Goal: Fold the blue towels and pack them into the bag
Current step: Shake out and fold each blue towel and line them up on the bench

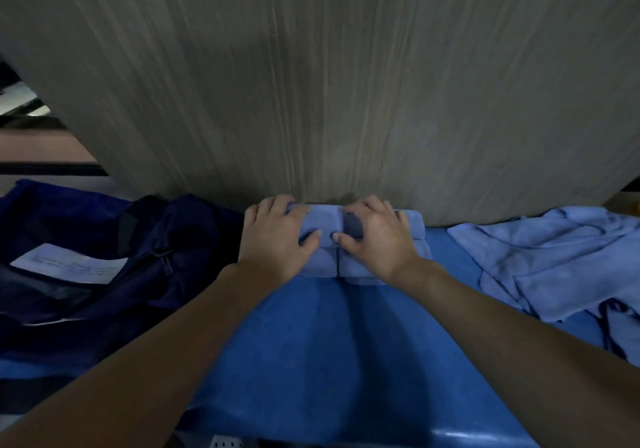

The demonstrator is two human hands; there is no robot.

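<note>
**Position of task items.** The folded towels (325, 262) sit at the far edge of the blue desk (329, 350), hard against a wood-grain panel (311, 84). They read as two stacks side by side, with a dark seam between them. A heap of loose towels (540, 264), not yet folded, lies on the right of the desk, apart from the stacks. The navy bag (187, 236) lies slumped on the left, just beside the left stack.

**Hands.** The left hand (277, 240) lies over the left stack and the right hand (379, 238) over the right. On each, the fingers curl over the far top edge and the thumb bears on the near face. Both hold the towels.

**Handling assessment.** The cloth appears soft, light and limp. A stack lifted by its top layer alone would likely slide open. The safer hold is judged to be from the sides or underneath, with the layers compressed.

**Surroundings and obstructions.**
- The panel leaves no room behind the stacks, so they would need to be drawn nearer before lifting.
- The bag's mouth is not clearly visible. Its fabric has collapsed and a white sheet (65, 262) lies on or in it, so the opening may need spreading first.
- The loose heap is off the path to the bag.
</note>
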